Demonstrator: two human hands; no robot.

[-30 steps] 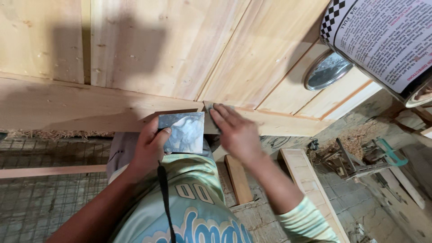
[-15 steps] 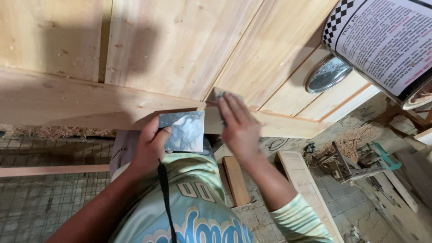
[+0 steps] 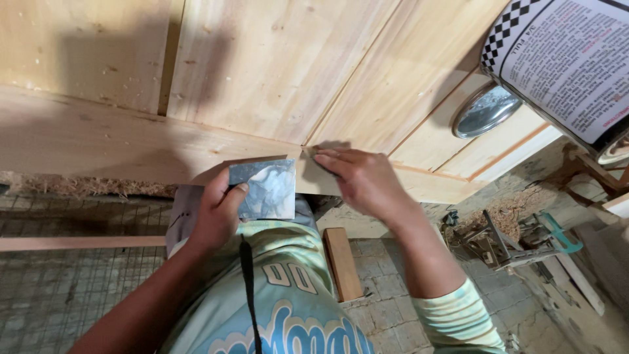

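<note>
— What is the left hand [image 3: 213,216] holding?

— A square piece of grey, worn sandpaper [image 3: 265,190]. Its fingers are closed on the sheet's left edge, thumb across the front, and the sheet stands in front of the lower edge of the wooden panel [image 3: 275,72].

— And the right hand [image 3: 363,180]?

— It lies flat on the panel's bottom rail [image 3: 98,141], just right of the sandpaper, fingers stretched out together and gripping nothing. The fingertips [image 3: 321,156] point left, to the spot where a groove between two boards meets the rail.

— What is the panel like?

— Pale, unfinished boards set side by side, with thin grooves between them; shadows of the arms fall across it.

— What lies around it?

— At upper right a large can [image 3: 563,62] with a checkered band and a printed label, and just beside it a round metal lid [image 3: 485,110] resting on the wood. Below, on the brick floor [image 3: 386,295], a short wooden block [image 3: 342,262] stands near the person's body. Further right there is a pile of sawdust [image 3: 504,210] and a tool with a teal handle [image 3: 557,233]. On the left, wire mesh [image 3: 59,282] covers the floor.
</note>
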